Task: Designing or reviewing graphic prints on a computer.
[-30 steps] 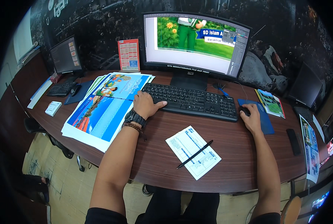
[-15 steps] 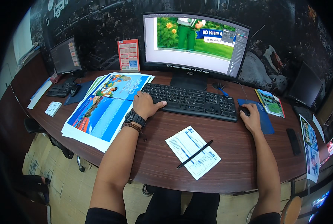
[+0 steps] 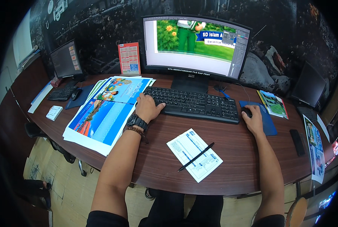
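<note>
My left hand [image 3: 149, 107] rests on the left end of a black keyboard [image 3: 199, 102]. Its thumb is spread away from the other fingers, and it holds nothing; the fingertips are partly hidden. On the right, my right hand [image 3: 255, 120] is curled over a black mouse [image 3: 247, 112], which sits on a blue mouse pad [image 3: 269, 123]. Behind the keyboard stands a monitor [image 3: 199, 62], with a green garden picture and a standing figure in editing software. Between my forearms lie a white printed form [image 3: 188, 143] and, diagonally across it, a black pen [image 3: 196, 156].
Large colourful prints [image 3: 100, 121] are stacked beside my left forearm. A red desk calendar [image 3: 130, 58] stands behind them. Farther left are a second monitor [image 3: 66, 58] and keyboard. Colourful brochures [image 3: 273, 103] and a black oblong device [image 3: 297, 142] lie right of the mouse pad.
The view has shifted very slightly, with the monitor a little lower in the picture. Both hands remain on the keyboard and mouse.
</note>
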### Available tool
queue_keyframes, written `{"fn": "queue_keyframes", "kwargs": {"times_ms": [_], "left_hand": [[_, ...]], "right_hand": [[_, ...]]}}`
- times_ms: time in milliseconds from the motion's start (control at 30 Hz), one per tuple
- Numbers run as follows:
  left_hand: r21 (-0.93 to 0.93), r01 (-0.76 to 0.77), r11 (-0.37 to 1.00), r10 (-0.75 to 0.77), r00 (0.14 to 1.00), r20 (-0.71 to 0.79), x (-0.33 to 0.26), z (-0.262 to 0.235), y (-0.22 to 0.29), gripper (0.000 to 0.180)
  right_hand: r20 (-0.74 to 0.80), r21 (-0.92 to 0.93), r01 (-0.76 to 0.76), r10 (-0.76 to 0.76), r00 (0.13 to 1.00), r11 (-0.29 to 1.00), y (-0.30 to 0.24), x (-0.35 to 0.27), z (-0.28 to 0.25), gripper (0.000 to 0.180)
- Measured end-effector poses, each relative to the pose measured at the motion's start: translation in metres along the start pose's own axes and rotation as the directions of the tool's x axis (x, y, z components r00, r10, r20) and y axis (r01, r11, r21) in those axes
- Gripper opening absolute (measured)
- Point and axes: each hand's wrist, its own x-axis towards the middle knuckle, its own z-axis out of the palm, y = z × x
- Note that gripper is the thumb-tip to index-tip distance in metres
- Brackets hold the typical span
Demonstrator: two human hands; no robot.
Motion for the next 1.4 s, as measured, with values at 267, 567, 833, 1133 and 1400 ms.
{"fn": "queue_keyframes", "kwargs": {"times_ms": [267, 567, 833, 1133, 1400], "left_hand": [[0.008, 0.015, 1.000, -0.015, 0.999, 0.051, 0.000, -0.004, -0.001, 0.077], [-0.022, 0.015, 1.000, -0.015, 1.000, 0.017, -0.001, 0.000, -0.001, 0.078], [-0.016, -0.017, 1.000, 0.015, 0.996, -0.085, 0.000, 0.010, -0.004, 0.067], [-0.035, -0.021, 0.999, 0.018, 0.996, -0.086, 0.001, 0.014, -0.006, 0.065], [-0.064, -0.032, 0.997, 0.030, 0.999, -0.031, -0.001, 0.010, -0.006, 0.073]], "right_hand": [[0.006, -0.023, -0.032, 0.032, 0.999, 0.999, -0.006, -0.001, 0.000, 0.035], [0.016, -0.026, -0.040, 0.041, 0.999, 0.999, -0.007, -0.001, -0.001, 0.036], [0.001, -0.022, -0.034, 0.034, 0.999, 0.999, -0.004, -0.002, 0.000, 0.034], [-0.012, -0.037, -0.015, 0.015, 1.000, 0.999, 0.001, -0.001, 0.002, 0.034], [-0.007, -0.039, -0.016, 0.016, 1.000, 0.999, 0.001, -0.002, 0.001, 0.035]]}}
